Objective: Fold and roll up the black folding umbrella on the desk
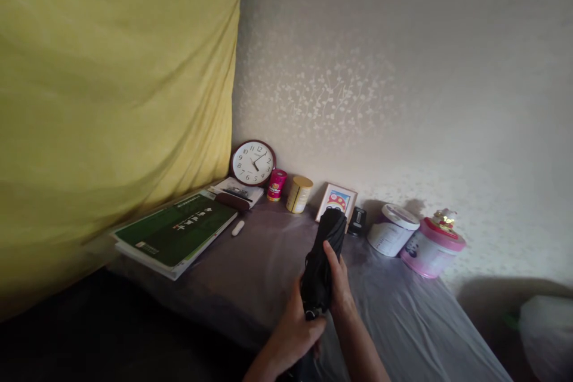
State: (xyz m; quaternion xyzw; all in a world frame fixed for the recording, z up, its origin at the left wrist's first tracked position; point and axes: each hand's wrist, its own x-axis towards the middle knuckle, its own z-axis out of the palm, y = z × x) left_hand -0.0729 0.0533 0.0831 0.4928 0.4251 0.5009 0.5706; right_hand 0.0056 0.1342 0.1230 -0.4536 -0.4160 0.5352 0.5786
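The umbrella (pixel 326 256) is already folded; whether fastened, it cannot be told. By left hand (pixel 293 333) and right hand (pixel 339 286) fingers, it is gripped.

Dim, soft light falls from the left, casting a blurred shadow on the wall (pixel 358 18) beside the white tub (pixel 388 237). The lower left is nearly black; wide-angle distortion tilts the pink tub (pixel 427 255).

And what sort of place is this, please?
Probably a room in a home: a clock and a framed picture stand near a patterned wall, with yellow cloth hanging at the left.
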